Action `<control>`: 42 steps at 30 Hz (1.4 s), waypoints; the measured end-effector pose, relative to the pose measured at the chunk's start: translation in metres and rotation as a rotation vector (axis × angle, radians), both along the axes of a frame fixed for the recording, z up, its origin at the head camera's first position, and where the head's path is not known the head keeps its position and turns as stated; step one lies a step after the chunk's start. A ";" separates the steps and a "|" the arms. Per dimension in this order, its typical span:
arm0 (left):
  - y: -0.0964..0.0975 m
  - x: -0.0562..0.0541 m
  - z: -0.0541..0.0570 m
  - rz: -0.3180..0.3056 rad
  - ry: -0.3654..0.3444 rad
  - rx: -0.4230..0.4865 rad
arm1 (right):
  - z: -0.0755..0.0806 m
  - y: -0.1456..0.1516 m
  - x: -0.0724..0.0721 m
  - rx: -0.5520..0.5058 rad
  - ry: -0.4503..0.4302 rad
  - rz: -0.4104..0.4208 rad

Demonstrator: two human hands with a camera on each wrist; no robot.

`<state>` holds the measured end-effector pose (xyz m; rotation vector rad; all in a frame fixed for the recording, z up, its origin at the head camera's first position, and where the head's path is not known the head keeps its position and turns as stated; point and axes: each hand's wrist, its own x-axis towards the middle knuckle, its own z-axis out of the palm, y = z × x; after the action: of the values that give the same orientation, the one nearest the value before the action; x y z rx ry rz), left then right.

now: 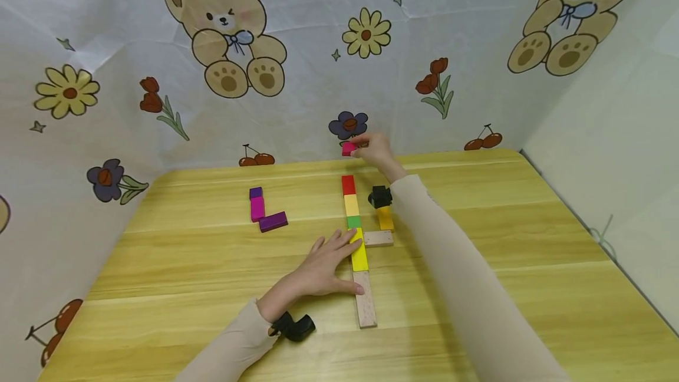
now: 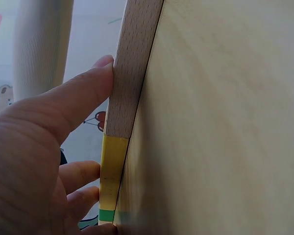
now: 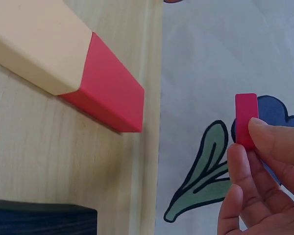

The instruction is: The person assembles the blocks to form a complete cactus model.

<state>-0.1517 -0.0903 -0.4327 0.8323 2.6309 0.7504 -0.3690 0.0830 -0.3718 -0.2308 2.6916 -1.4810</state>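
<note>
right hand (image 1: 373,149): grip pinched a small pink block (image 1: 348,148) above the counter (image 1: 477,240) | left hand (image 1: 323,264): grip flat and open, fingers touching the yellow block (image 1: 359,255)

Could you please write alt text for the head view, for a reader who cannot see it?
A person's right hand holds a small pink block above the far end of a line of coloured blocks on a wooden table. The left hand rests flat against that line. Purple and magenta blocks lie apart to the left.
</note>
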 end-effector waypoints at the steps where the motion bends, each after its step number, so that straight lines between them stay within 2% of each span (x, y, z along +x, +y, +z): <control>1: 0.000 0.000 0.000 -0.001 0.002 0.000 | -0.001 -0.002 0.000 0.012 -0.001 0.002; 8: 0.000 0.000 -0.004 0.008 -0.002 -0.011 | -0.009 -0.005 -0.004 0.060 0.001 0.039; 17: 0.001 0.001 -0.004 0.004 0.006 0.008 | -0.023 -0.005 -0.007 0.121 -0.044 0.019; 23: 0.001 0.000 -0.005 -0.003 0.020 0.010 | -0.030 -0.003 -0.008 0.151 -0.054 0.048; 32: 0.000 0.000 -0.002 0.000 0.003 0.011 | -0.036 -0.003 -0.007 0.222 -0.084 0.087; 42: 0.000 -0.001 -0.003 -0.006 0.007 0.001 | -0.039 -0.001 -0.008 0.209 -0.135 0.089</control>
<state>-0.1523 -0.0904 -0.4360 0.8446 2.6333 0.7480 -0.3773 0.0816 -0.4107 -0.2262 2.6636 -1.1374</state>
